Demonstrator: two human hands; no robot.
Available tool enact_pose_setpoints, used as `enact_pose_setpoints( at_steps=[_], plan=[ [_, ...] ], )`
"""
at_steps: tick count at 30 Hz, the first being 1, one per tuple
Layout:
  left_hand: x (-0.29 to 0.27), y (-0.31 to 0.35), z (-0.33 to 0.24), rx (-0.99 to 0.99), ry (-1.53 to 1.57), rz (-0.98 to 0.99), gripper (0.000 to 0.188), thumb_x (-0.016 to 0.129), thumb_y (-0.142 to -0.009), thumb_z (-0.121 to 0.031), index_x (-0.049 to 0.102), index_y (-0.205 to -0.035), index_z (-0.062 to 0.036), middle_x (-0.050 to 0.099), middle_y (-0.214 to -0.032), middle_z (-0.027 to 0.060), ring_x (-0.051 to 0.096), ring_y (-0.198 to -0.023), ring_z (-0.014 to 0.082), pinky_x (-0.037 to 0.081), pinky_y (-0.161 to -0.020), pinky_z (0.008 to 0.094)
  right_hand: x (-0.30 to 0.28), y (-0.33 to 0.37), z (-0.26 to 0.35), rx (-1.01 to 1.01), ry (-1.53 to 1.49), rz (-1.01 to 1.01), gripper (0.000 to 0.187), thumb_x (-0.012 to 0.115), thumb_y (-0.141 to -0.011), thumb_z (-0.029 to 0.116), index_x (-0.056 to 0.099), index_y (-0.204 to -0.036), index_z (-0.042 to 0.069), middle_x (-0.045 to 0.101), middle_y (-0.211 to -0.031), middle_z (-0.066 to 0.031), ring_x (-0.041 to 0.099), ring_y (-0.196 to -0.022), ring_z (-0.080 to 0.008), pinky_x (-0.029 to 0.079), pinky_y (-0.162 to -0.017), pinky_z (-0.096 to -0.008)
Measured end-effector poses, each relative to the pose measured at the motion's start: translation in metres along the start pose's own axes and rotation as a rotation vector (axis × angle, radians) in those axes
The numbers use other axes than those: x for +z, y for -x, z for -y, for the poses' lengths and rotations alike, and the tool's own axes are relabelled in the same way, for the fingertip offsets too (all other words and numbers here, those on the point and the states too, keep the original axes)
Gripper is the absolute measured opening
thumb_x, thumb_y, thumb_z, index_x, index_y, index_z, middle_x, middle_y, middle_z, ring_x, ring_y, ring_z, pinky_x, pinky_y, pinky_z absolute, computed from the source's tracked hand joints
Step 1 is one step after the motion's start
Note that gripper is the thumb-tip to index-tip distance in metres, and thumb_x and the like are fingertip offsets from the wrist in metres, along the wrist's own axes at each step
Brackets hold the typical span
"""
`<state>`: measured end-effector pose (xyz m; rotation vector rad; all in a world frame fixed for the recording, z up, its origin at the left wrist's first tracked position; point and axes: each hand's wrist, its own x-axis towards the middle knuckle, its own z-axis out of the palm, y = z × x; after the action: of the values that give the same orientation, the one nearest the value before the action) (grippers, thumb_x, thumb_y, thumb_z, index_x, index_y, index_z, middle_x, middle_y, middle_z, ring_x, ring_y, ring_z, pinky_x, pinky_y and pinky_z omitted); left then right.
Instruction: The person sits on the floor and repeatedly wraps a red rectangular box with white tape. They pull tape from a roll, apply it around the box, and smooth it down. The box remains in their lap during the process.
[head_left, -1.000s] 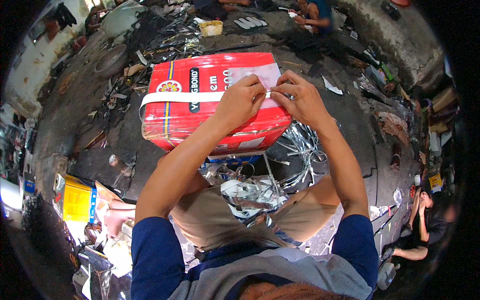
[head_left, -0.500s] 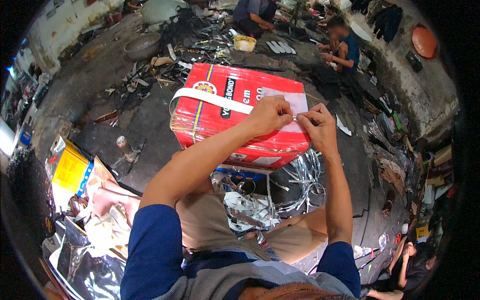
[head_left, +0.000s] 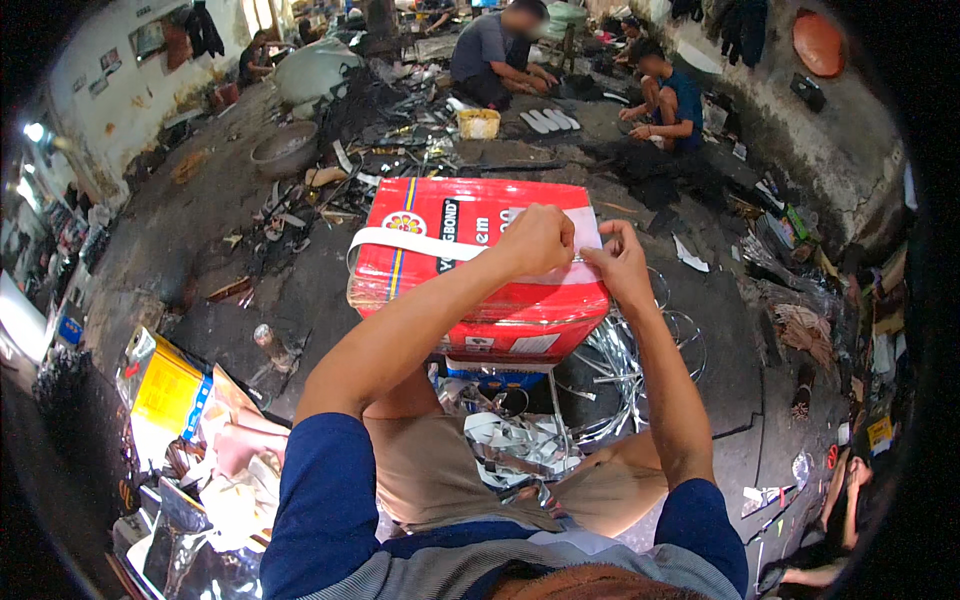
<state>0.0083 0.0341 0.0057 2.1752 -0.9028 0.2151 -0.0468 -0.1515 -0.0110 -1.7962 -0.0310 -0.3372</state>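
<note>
While my left hand (head_left: 535, 238) presses down on the top of the big red rectangular tin box (head_left: 480, 265) resting in front of my knees, my right hand (head_left: 620, 262) pinches the end of the flat white strap (head_left: 400, 240) that runs across the lid. Both hands are closed on that strap: the left clamps it against the tin near the right edge, and the right nips the loose end between thumb and fingertips just beside it. The tin sits on a heap of shiny metal wire rings and offcuts (head_left: 610, 370) on the dark workshop floor (head_left: 190, 270). To do this well, I judge the strap should stay flat and square across the lid, with steady downward pressure from the left so nothing slips while the right works the end. Those offcuts underneath look unsteady, so the tin could rock.
</note>
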Motion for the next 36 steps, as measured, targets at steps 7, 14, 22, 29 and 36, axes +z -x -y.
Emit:
enact_pose_setpoints(
  at_steps=[7, 14, 22, 29, 36],
  plan=[
    [0.019, -0.005, 0.000, 0.192, 0.229, -0.132, 0.017, 0.076, -0.076, -0.017, 0.072, -0.077, 0.0001, 0.069, -0.073, 0.0153, 0.065, -0.064, 0.0262, 0.051, -0.061, 0.0383, -0.004, 0.002, -0.004, -0.167, 0.244, -0.067, 0.040, 0.069, -0.096, 0.032, 0.053, -0.075, 0.002, 0.051, -0.067, -0.0024, 0.044, -0.063, -0.0123, 0.038, -0.058, -0.0325],
    [0.032, 0.010, -0.002, 0.245, 0.353, -0.233, 0.007, 0.073, -0.079, -0.006, 0.071, -0.078, 0.0008, 0.065, -0.074, 0.0119, 0.064, -0.067, 0.0209, 0.049, -0.062, 0.0339, -0.003, 0.011, -0.020, -0.082, 0.100, -0.068, 0.043, 0.061, -0.103, 0.026, 0.048, -0.068, 0.004, 0.041, -0.065, 0.0039, 0.037, -0.066, -0.0072, 0.034, -0.057, -0.0300],
    [0.040, 0.002, -0.009, 0.174, 0.409, -0.160, 0.009, 0.072, -0.081, -0.007, 0.071, -0.081, 0.0020, 0.066, -0.076, 0.0137, 0.066, -0.063, 0.0218, 0.050, -0.057, 0.0330, 0.002, 0.017, -0.056, 0.073, -0.393, -0.077, 0.033, 0.059, -0.104, 0.034, 0.057, -0.080, 0.012, 0.045, -0.070, 0.0097, 0.036, -0.060, -0.0023, 0.030, -0.052, -0.0234],
    [0.032, 0.001, -0.018, 0.173, 0.347, -0.150, 0.006, 0.075, -0.082, -0.004, 0.074, -0.083, 0.0016, 0.065, -0.075, 0.0068, 0.060, -0.065, 0.0115, 0.046, -0.059, 0.0262, -0.021, 0.016, -0.010, 0.488, -0.520, 0.108, 0.044, 0.058, -0.099, 0.055, 0.055, -0.085, 0.014, 0.051, -0.066, 0.0027, 0.042, -0.050, -0.0078, 0.029, -0.041, -0.0257],
    [0.031, 0.003, -0.016, 0.149, 0.333, -0.171, 0.006, 0.075, -0.080, -0.003, 0.075, -0.084, 0.0008, 0.068, -0.079, 0.0074, 0.064, -0.066, 0.0126, 0.049, -0.060, 0.0260, -0.001, -0.032, 0.003, 0.007, 0.557, -0.158, 0.046, 0.059, -0.095, 0.042, 0.071, -0.088, -0.001, 0.070, -0.095, -0.0280, 0.066, -0.086, -0.0476, 0.052, -0.079, -0.0519]
  ],
)
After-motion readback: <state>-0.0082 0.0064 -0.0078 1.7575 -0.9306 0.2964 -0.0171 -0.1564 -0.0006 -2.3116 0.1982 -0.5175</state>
